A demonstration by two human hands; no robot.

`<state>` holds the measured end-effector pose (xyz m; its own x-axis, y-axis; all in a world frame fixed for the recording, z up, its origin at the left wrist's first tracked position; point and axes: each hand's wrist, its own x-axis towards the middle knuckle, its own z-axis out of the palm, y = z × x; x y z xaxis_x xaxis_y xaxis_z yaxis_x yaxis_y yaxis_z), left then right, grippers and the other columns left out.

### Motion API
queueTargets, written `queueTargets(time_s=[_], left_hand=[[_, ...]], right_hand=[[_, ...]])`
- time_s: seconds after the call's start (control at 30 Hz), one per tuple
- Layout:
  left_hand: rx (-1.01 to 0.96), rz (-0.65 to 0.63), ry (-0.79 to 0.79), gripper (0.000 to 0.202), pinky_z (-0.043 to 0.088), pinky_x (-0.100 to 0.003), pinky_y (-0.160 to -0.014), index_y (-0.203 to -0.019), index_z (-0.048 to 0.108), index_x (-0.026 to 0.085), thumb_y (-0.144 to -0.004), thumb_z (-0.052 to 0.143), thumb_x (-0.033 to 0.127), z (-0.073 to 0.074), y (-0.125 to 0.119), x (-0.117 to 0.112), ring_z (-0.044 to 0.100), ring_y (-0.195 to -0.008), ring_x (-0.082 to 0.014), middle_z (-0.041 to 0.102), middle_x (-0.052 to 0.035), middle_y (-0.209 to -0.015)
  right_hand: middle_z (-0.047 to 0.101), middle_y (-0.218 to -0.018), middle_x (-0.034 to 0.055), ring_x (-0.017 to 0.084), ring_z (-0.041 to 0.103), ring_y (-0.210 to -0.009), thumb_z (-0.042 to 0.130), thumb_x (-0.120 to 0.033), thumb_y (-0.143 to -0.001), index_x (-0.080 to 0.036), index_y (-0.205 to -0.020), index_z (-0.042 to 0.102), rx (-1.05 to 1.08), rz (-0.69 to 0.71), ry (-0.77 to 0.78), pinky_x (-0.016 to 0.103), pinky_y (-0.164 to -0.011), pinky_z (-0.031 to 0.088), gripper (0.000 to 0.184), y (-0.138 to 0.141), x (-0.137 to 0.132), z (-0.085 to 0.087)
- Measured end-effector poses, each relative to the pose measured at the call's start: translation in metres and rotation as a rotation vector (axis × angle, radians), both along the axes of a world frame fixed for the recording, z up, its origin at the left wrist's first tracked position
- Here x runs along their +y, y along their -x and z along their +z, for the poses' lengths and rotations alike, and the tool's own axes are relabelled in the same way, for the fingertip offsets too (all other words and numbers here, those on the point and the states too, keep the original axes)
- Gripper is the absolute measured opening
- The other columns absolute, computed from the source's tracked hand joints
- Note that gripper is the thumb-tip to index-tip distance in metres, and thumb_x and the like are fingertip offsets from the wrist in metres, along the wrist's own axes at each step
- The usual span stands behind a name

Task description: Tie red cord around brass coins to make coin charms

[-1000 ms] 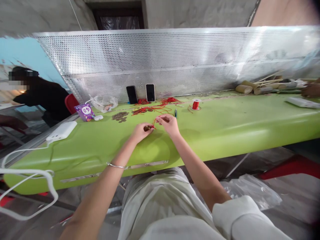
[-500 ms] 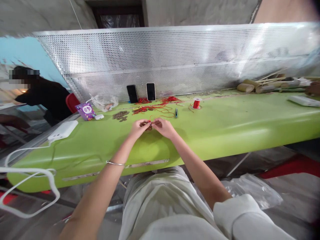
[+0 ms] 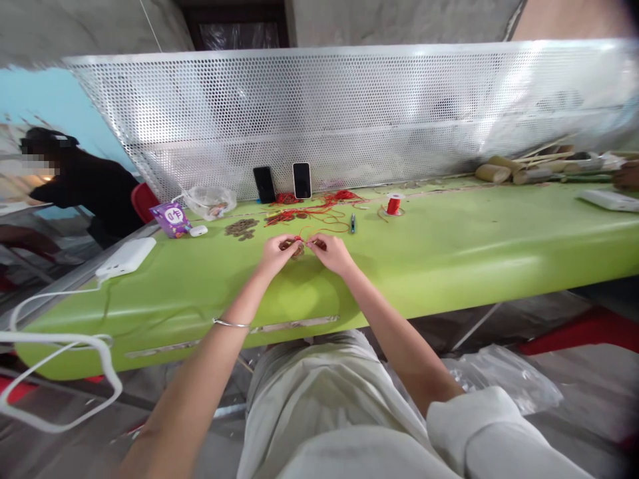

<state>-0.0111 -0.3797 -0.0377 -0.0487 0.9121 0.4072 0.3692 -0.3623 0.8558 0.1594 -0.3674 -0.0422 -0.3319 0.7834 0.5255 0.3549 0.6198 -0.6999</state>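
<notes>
My left hand (image 3: 276, 253) and my right hand (image 3: 333, 254) meet over the green table (image 3: 449, 246), fingers pinched. Between them sits a small brown coin piece tied with red cord (image 3: 298, 247); the left hand grips the coins and the right pinches the red cord beside them. Just beyond lie a pile of brown coins (image 3: 240, 228), a tangle of red cords (image 3: 314, 211), a dark pen (image 3: 352, 224) and a red thread spool (image 3: 393, 205).
Two phones (image 3: 282, 182) lean on the perforated metal screen (image 3: 349, 113). A plastic bag (image 3: 210, 201), purple packet (image 3: 172, 219), white earbud case (image 3: 198, 231) and white power bank (image 3: 126, 257) with cable lie left. Bamboo tubes (image 3: 504, 171) lie far right. Another person (image 3: 84, 189) bends at left.
My right hand came down from a raised pull on the cord and closed in against the left hand over the coin piece. The view shifted slightly.
</notes>
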Motion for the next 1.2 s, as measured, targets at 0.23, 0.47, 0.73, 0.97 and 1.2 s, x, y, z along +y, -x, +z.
queueTargets(time_s=[0.23,0.47,0.73,0.97,1.2], left_hand=[[-0.008,0.069,-0.044,0.043,0.047,-0.024,-0.054,-0.084,0.069,0.013,-0.065,0.068,0.052,0.003,0.0016,-0.0023,0.062,-0.06,-0.0162,0.07,-0.0066,-0.07],[-0.001,0.115,-0.09,0.041,0.045,-0.023,-0.052,-0.086,0.07,0.013,-0.067,0.067,0.05,0.0045,0.0019,-0.0043,0.06,-0.057,-0.0147,0.069,-0.005,-0.068],[-0.034,0.103,-0.066,0.045,0.047,-0.024,-0.053,-0.087,0.069,0.013,-0.066,0.068,0.053,0.0054,-0.0001,-0.0027,0.061,-0.059,-0.0151,0.07,-0.006,-0.072],[-0.094,0.019,0.01,0.051,0.049,-0.027,-0.054,-0.082,0.068,0.012,-0.057,0.073,0.056,0.0083,-0.0033,-0.0051,0.061,-0.057,-0.0161,0.068,-0.0055,-0.066],[-0.151,-0.048,0.037,0.048,0.047,-0.026,-0.051,-0.08,0.07,0.011,-0.054,0.077,0.051,0.0086,-0.005,-0.0078,0.058,-0.052,-0.0132,0.066,-0.0043,-0.061]], right_hand=[[0.066,-0.074,0.0025,0.013,0.058,-0.063,0.052,-0.022,-0.083,-0.017,-0.082,0.064,0.057,-0.073,0.006,0.023,-0.063,0.044,0.013,0.0003,0.0055,-0.0045],[0.065,-0.075,0.0038,0.015,0.058,-0.066,0.047,-0.022,-0.084,-0.018,-0.079,0.06,0.124,-0.168,0.021,0.023,-0.063,0.044,0.014,-0.0001,0.0096,-0.0058],[0.061,-0.067,0.0023,0.015,0.053,-0.058,0.045,-0.026,-0.084,-0.018,-0.084,0.06,0.153,-0.235,0.058,0.023,-0.058,0.041,0.017,-0.0016,0.0088,-0.0045],[0.062,-0.068,0.0022,0.015,0.055,-0.06,0.047,-0.027,-0.082,-0.018,-0.081,0.061,0.137,-0.205,0.099,0.024,-0.06,0.041,0.017,-0.0021,0.0091,-0.006],[0.06,-0.064,0.0003,0.013,0.052,-0.057,0.048,-0.026,-0.082,-0.017,-0.081,0.062,0.115,-0.186,0.111,0.022,-0.056,0.036,0.016,-0.002,0.0075,-0.0051]])
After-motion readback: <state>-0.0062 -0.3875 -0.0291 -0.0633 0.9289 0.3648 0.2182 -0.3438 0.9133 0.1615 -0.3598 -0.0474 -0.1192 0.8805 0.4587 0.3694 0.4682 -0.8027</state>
